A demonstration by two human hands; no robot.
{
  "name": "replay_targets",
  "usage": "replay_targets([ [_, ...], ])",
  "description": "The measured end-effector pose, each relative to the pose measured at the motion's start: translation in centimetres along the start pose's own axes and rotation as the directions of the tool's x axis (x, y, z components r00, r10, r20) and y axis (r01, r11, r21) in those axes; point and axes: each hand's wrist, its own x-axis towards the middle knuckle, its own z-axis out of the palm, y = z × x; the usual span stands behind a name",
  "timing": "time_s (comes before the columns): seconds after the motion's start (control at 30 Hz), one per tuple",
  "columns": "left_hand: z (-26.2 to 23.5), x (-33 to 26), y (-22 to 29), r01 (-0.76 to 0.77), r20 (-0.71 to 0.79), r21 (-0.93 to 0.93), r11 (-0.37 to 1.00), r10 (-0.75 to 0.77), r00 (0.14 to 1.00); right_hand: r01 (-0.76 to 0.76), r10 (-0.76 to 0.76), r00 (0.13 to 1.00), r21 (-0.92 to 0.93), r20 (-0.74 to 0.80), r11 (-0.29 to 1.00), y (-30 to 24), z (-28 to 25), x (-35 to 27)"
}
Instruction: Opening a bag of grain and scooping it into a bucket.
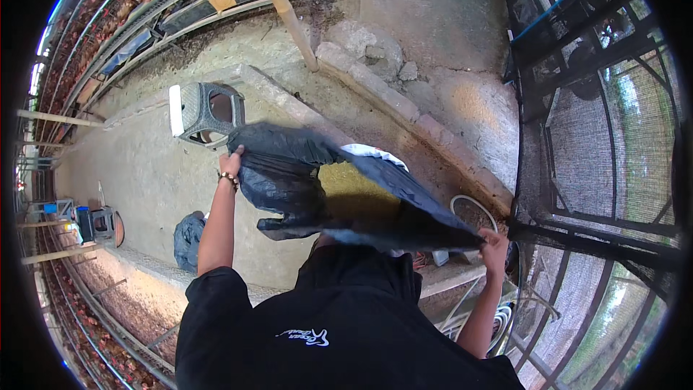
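The person stood on a concrete aisle floor (151,173) between long wire poultry cages (108,36), holding a large black plastic bag (303,180) spread open in front of the chest. The left hand (231,164) was clenched on the bag's upper left edge, and the right hand (494,245) gripped the opposite edge, low and to the right. The bag hung stretched between both hands above the floor, its mouth open and showing a yellowish interior patch; what that patch was could not be determined.

Risks observed: the film was pulled taut between two small grip points, so in the inspector's judgement a sharp tug could tear it or pull an edge out of one hand. A grey woven plastic stool (206,112) lay tipped on its side just beyond the bag, and a coiled white hose (476,209) lay near the right hand; either could snag the loose plastic or trip the person. A slanted bamboo pole (285,11) and a raised concrete kerb (404,105) narrowed the footing further.
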Motion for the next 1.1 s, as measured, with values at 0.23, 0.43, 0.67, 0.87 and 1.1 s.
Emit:
replay_targets([
  [0.23,-2.7,-10.7,7.0,-0.74,0.037,0.07,0.669,0.74,0.672,0.328,-0.379,0.907,-0.257,-0.182,0.909,-9.6,3.3,-6.8],
  [0.43,-1.6,-25.1,5.8,-0.932,0.977,-0.023,0.363,0.206,0.057,0.385,-0.376,0.654,0.139,0.657,0.912,-11.3,14.4,-9.6],
  [0.67,-0.2,-27.1,-1.1,-0.931,0.957,0.097,0.353,0.223,0.184,0.678,-0.36,0.724,-0.506,0.589,0.533,-2.1,19.3,-3.6],
  [0.87,-2.8,-34.4,-5.0,-0.804,0.929,0.3,0.514,0.035,0.369,0.674,-0.14,0.715,-0.622,0.685,0.4,-3.3,19.9,3.2],
  [1.1,-7.7,-34.9,-13.0,-0.484,0.637,0.62,0.617,-0.036,0.77,0.962,0.597,0.216,-0.273,0.772,0.004,4.9,22.7,2.5],
])
